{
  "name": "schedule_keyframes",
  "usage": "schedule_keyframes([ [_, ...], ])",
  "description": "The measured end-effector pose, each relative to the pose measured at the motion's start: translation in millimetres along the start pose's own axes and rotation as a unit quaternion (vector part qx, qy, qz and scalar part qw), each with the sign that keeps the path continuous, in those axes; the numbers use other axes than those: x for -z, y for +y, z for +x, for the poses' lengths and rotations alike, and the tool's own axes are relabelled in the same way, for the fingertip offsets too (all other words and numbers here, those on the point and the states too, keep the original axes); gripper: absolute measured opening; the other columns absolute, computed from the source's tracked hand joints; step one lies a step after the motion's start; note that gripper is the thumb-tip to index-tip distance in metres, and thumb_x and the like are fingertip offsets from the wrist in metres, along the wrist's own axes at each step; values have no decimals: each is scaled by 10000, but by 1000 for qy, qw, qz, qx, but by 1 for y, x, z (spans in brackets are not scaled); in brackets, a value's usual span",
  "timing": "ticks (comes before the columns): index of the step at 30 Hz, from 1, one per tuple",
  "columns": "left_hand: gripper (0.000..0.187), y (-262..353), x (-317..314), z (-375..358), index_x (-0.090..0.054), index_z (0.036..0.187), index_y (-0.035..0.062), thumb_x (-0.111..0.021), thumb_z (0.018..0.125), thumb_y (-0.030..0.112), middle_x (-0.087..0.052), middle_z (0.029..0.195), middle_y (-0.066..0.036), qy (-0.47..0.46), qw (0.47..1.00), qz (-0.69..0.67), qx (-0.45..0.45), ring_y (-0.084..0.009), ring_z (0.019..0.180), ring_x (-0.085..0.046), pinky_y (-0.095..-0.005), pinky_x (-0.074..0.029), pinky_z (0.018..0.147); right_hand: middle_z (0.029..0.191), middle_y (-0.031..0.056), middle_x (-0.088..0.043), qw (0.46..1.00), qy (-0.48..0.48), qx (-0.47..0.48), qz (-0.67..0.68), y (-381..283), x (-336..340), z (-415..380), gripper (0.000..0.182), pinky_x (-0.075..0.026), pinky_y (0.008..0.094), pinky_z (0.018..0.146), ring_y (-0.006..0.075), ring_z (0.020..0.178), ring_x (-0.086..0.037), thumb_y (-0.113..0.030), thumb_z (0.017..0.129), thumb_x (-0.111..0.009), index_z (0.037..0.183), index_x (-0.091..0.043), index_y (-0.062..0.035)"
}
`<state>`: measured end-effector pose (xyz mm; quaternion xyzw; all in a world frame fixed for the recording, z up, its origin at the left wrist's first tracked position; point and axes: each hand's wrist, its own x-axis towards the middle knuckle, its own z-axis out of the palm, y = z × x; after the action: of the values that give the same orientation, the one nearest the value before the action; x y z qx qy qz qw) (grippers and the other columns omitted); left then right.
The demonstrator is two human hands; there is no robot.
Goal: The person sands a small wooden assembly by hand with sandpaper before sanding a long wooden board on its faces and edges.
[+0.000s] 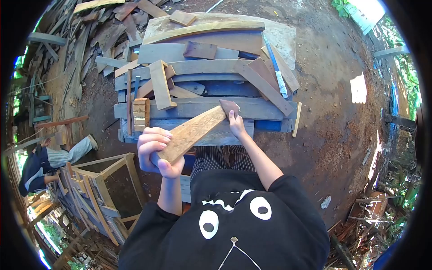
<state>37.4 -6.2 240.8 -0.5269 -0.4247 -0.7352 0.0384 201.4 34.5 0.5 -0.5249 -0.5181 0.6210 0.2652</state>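
My left hand [155,150] is closed round the near, wider end of a tapered wooden board [193,134], which slants up to the right in front of my chest. At the board's narrow far end, my right hand [236,123] pinches a dark brown sheet [229,107] that looks like sandpaper, pressed against the wood. The thumb lies on top of the sheet; the other fingers of that hand are partly hidden. Beyond the board stands a low bench of grey planks [193,108].
Loose planks, an upright wooden piece [159,85], a dark block [200,50] and a blue-and-white handsaw-like tool [275,67] lie on the bench. Scrap wood [90,45] is heaped at the far left. A wooden frame [108,189] stands at left, near another person [58,157].
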Motion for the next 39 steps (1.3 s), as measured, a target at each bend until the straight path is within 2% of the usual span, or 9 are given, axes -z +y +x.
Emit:
schedule_keyframes([
  [4, 258, 3, -7, 0, -389, 697, 20, -406, 729, 275, -396, 610, -88, 18, 1000, 10, 4, -171, 525, -401, -274, -373, 496, 1183, 185, -491, 984, -95, 61, 135, -110, -19, -60, 354, -320, 345, 960, 277, 1159, -424, -155, 908, -375, 1189, -405, 59],
  [6, 263, 0, -6, 0, -389, 695, 19, -406, 730, 279, -395, 609, -87, 15, 1000, -4, 9, -171, 526, -401, -273, -371, 494, 1201, 188, -470, 943, -77, 319, 51, -146, -26, -90, 379, -274, 351, 995, 268, 1185, -388, -132, 894, -387, 1213, -383, 74],
  [7, 265, -1, -3, 1, -389, 694, 18, -407, 730, 280, -394, 608, -86, 12, 1000, -10, 10, -170, 526, -402, -272, -370, 493, 1240, 198, -430, 941, -113, 240, 209, -152, -29, -95, 388, -235, 335, 1016, 252, 1225, -340, -106, 880, -384, 1224, -373, 75],
  [11, 275, -4, 14, -1, -390, 695, 22, -411, 730, 293, -404, 614, -89, 20, 999, -7, 26, -175, 533, -409, -271, -373, 493, 852, 180, -615, 997, 30, -68, -33, -3, 0, -13, 349, -453, 309, 733, 227, 805, -590, -249, 915, -410, 1033, -519, 60],
  [18, 279, 5, 0, -2, -394, 702, 26, -425, 730, 302, -426, 632, -96, -14, 1000, -5, 23, -180, 548, -423, -280, -382, 501, 1229, 173, -449, 953, -42, 297, 40, -128, -32, -87, 396, -260, 321, 1003, 239, 1196, -382, -89, 880, -385, 1241, -343, 68],
  [22, 287, 6, 7, -4, -400, 699, 22, -427, 733, 306, -429, 637, -99, -21, 999, -18, 15, -180, 550, -422, -282, -382, 499, 1053, 160, -540, 995, -51, -80, 42, -30, -10, -31, 339, -384, 302, 842, 186, 954, -504, -186, 912, -379, 1137, -443, 59],
  [30, 296, 8, 1, -6, -409, 702, 17, -444, 746, 308, -428, 636, -96, -15, 999, -19, 20, -180, 553, -423, -280, -385, 495, 1197, 176, -453, 944, -36, 280, 169, -114, -44, -78, 378, -239, 327, 1008, 251, 1182, -384, -106, 897, -392, 1217, -351, 91],
  [33, 285, 5, 10, -3, -407, 704, 17, -439, 736, 298, -426, 636, -96, -15, 999, -24, 22, -184, 555, -423, -280, -386, 496, 730, 92, -577, 993, 46, 60, 92, -19, -28, -21, 372, -416, 310, 597, 140, 684, -503, -275, 921, -399, 948, -558, 61],
  [39, 291, 8, 6, -7, -407, 707, 15, -440, 733, 302, -425, 636, -100, -21, 999, -30, 17, -189, 555, -423, -280, -387, 501, 889, 132, -596, 990, 92, 77, 75, -28, -29, -17, 438, -411, 306, 733, 189, 840, -531, -300, 939, -339, 997, -510, 99],
])
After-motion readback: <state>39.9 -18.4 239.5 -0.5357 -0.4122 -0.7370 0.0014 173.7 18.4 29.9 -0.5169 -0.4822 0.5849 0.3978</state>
